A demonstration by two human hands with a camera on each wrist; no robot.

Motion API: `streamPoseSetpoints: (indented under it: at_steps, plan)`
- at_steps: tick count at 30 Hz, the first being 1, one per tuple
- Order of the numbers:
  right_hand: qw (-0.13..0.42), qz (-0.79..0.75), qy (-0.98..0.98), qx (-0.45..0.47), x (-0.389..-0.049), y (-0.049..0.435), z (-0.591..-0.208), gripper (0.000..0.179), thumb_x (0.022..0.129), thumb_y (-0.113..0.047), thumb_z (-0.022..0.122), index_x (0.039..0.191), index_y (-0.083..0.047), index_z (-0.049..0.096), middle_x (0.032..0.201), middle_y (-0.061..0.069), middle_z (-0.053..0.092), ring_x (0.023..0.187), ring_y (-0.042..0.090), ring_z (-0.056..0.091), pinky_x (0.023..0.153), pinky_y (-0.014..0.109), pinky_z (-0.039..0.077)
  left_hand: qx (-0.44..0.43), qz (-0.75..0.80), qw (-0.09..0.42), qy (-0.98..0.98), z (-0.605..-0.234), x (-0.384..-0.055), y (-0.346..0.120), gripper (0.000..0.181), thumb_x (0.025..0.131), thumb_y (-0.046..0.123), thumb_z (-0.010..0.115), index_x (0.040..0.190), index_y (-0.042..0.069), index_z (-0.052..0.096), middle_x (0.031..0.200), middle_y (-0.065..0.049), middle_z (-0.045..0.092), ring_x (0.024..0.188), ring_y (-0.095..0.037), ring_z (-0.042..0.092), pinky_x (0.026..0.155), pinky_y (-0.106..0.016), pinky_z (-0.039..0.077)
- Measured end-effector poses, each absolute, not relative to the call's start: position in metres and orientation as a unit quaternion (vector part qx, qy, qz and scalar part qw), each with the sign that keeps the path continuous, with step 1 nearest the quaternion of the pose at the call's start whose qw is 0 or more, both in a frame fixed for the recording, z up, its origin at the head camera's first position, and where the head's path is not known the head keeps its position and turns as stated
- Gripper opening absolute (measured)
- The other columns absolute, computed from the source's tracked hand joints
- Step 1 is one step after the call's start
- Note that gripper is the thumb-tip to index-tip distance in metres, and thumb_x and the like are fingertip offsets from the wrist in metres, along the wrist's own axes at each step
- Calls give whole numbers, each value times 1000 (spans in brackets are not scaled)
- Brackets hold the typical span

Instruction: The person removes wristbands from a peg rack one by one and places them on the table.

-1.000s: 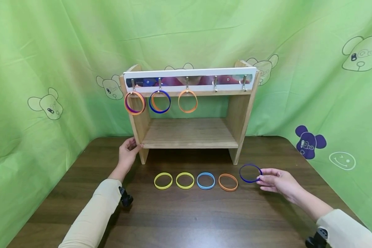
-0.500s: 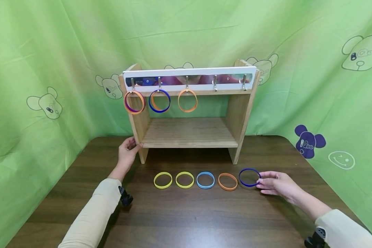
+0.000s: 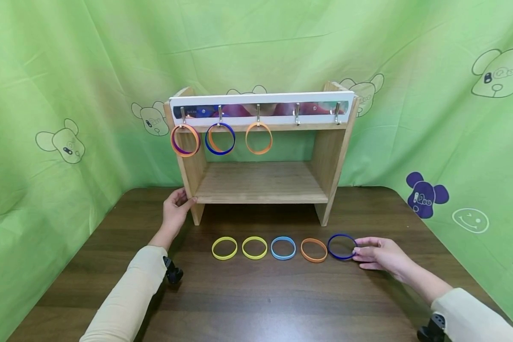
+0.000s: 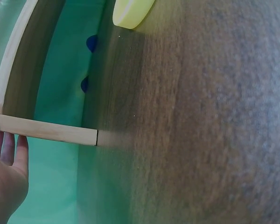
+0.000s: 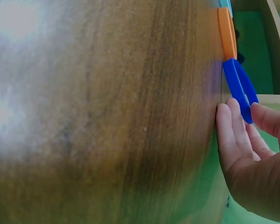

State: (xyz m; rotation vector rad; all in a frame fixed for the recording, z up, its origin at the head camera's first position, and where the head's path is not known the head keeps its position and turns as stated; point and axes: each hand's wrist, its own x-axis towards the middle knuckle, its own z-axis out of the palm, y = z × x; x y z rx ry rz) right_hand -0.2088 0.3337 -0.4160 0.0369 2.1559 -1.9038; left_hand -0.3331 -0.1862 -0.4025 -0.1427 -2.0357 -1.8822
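"How does the right hand stand?"
"Narrowed to a pinch on the tilted dark-blue wristband. The left hand grips the wooden rack's side panel."
"Any risk?"
"The pinched one is just beside the orange wristband on the worktop; a sideways slip could nudge that askew"

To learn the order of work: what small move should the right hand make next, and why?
Perhaps lower the blue ring flat onto the table: the right hand pinches its raised edge, and the opposite edge is beside the orange ring.
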Motion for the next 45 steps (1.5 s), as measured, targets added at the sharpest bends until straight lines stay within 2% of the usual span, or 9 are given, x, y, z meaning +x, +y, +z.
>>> streamPoseSetpoints:
  at_steps: [10, 18, 26, 31, 38, 45]
  plan:
    - [112, -636, 764, 18, -209, 334, -420, 39, 91, 0, 62, 123, 17, 48, 90, 8, 70, 83, 17, 68, 74, 36, 57, -53, -664, 193, -720, -403, -335, -186, 37, 88, -1, 67, 123, -10, 56, 123, -25, 58, 110, -26, 54, 81, -19, 48]
    - [99, -618, 779, 16, -209, 332, -419, 43, 92, -1, 61, 125, 21, 44, 91, 7, 69, 82, 16, 68, 73, 35, 57, -54, -679, 182, -709, -404, -337, -188, 37, 88, -3, 67, 123, -11, 55, 125, -27, 56, 113, -28, 54, 80, -16, 48]
    - [90, -600, 795, 18, -209, 329, -420, 44, 92, 0, 61, 124, 23, 42, 92, 8, 69, 81, 14, 68, 70, 35, 57, -53, -672, 170, -719, -384, -315, -182, 39, 89, -6, 63, 125, -16, 51, 128, -32, 52, 119, -34, 50, 80, -14, 46]
    - [87, -594, 800, 17, -209, 329, -420, 44, 92, -1, 62, 123, 24, 43, 91, 7, 69, 81, 14, 67, 69, 34, 58, -56, -670, 170, -720, -379, -310, -181, 38, 89, -5, 64, 124, -15, 52, 127, -32, 53, 117, -34, 51, 82, -16, 47]
    - [86, -587, 804, 20, -210, 330, -419, 43, 92, -2, 62, 123, 23, 44, 92, 8, 69, 81, 14, 67, 70, 34, 57, -53, -676, 185, -712, -405, -335, -187, 39, 89, -1, 67, 124, -11, 54, 125, -27, 56, 113, -27, 53, 80, -15, 47]
    - [91, -582, 808, 28, -209, 330, -414, 45, 92, -5, 63, 124, 22, 45, 95, 10, 70, 82, 15, 68, 70, 35, 57, -58, -668, 193, -716, -405, -335, -187, 38, 89, -3, 66, 124, -12, 54, 124, -28, 56, 114, -30, 53, 80, -16, 48]
